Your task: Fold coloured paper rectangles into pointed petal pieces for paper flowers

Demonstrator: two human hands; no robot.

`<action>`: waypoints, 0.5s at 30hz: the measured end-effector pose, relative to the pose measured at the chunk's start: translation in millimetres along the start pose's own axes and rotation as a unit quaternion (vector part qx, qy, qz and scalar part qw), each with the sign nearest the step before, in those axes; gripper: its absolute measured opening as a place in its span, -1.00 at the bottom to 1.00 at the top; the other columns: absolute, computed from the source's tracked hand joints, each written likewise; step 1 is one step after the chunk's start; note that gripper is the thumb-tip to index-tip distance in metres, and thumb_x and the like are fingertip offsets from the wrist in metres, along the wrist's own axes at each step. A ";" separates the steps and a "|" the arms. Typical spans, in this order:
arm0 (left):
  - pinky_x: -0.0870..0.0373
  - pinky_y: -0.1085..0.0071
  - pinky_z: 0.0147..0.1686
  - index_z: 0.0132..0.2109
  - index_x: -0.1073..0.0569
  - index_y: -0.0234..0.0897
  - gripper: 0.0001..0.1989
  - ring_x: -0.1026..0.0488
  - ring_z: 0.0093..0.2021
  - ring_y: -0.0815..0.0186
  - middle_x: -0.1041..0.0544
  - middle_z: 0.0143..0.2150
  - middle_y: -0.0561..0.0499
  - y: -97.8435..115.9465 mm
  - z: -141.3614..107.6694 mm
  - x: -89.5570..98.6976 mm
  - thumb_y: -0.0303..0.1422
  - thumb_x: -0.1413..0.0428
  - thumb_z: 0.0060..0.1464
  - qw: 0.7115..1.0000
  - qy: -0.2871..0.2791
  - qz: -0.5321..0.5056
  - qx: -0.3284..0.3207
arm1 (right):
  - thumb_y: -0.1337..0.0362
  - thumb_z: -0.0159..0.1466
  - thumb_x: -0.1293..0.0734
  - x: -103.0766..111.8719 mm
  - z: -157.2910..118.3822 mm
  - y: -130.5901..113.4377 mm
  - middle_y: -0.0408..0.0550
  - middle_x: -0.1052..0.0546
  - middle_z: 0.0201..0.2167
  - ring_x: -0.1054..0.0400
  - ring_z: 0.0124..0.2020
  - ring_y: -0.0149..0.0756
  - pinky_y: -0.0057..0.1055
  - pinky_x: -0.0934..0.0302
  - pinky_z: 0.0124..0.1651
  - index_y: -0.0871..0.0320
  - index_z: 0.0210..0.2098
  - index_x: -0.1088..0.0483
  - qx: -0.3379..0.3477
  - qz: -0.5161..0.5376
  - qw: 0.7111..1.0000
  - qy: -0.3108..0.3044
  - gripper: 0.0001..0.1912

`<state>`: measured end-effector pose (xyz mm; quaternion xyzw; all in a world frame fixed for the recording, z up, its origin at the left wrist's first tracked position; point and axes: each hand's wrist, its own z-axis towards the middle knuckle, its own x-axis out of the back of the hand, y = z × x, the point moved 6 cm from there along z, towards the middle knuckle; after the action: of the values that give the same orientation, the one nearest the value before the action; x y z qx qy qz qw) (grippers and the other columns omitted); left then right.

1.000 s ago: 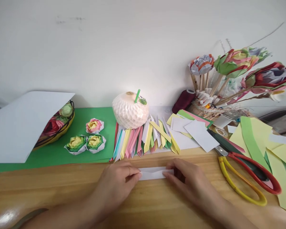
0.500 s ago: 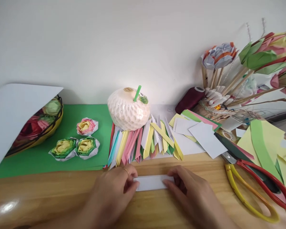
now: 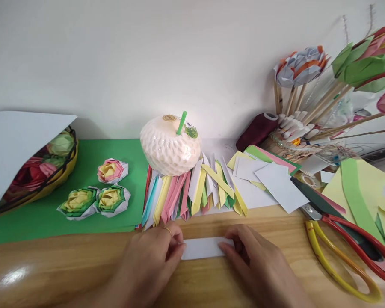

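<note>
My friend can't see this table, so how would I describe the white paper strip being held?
On the wooden table, find the row of folded coloured papers. On its near side, a left hand and a right hand face each other, with the white paper strip running between them. Unlike its neighbours, it alone is held, pinched at both ends.

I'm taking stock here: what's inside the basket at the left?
Red, pink and pale green paper-like shapes show in the basket; the white sheet over it hides the rest.
</note>
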<state>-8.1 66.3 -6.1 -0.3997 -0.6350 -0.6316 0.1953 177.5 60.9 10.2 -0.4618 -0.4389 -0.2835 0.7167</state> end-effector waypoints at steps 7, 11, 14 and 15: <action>-0.13 0.49 -0.57 -0.43 -0.32 -0.19 -0.88 -0.41 -0.59 0.33 -0.46 -0.59 0.16 -1.5 -0.8 -1.6 -0.36 0.04 0.04 1.000 -0.015 -0.002 0.014 | 0.23 0.34 -0.12 3.1 1.5 -3.5 -0.24 -0.39 -0.61 -0.33 -0.65 -0.40 -0.54 -0.17 -0.63 0.05 -0.40 -0.18 0.002 -0.007 1.000 0.022 -0.83; -0.15 0.48 -0.52 -0.42 -0.33 -0.19 -0.89 -0.43 -0.52 0.32 -0.48 -0.55 0.15 -2.3 -1.0 -2.9 -0.38 0.05 0.04 0.998 -0.038 0.003 0.045 | 0.25 0.33 -0.14 1.8 1.0 -2.0 -0.24 -0.40 -0.60 -0.33 -0.63 -0.40 -0.54 -0.17 -0.61 0.05 -0.39 -0.18 0.003 -0.008 1.000 0.013 -0.85; -0.17 0.48 -0.47 -0.40 -0.33 -0.20 -0.88 -0.44 -0.48 0.33 -0.49 -0.51 0.15 -1.6 -0.8 -2.9 -0.41 0.05 0.07 0.996 -0.059 0.011 0.072 | 0.26 0.32 -0.16 0.4 1.1 -1.4 -0.24 -0.40 -0.59 -0.34 -0.62 -0.40 -0.54 -0.18 -0.59 0.05 -0.39 -0.19 -0.005 -0.008 1.000 -0.004 -0.87; -0.18 0.48 -0.46 -0.39 -0.34 -0.21 -0.88 -0.44 -0.47 0.33 -0.49 -0.51 0.15 -1.0 -0.7 -2.8 -0.41 0.05 0.08 0.995 -0.063 0.013 0.075 | 0.26 0.32 -0.15 0.5 1.2 -1.4 -0.24 -0.40 -0.59 -0.34 -0.62 -0.40 -0.54 -0.17 -0.59 0.05 -0.39 -0.18 -0.009 -0.009 1.000 -0.005 -0.86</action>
<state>-7.4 65.1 -8.8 -0.4314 -0.6860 -0.5533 0.1926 176.2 61.4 11.5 -0.4662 -0.4440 -0.2915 0.7075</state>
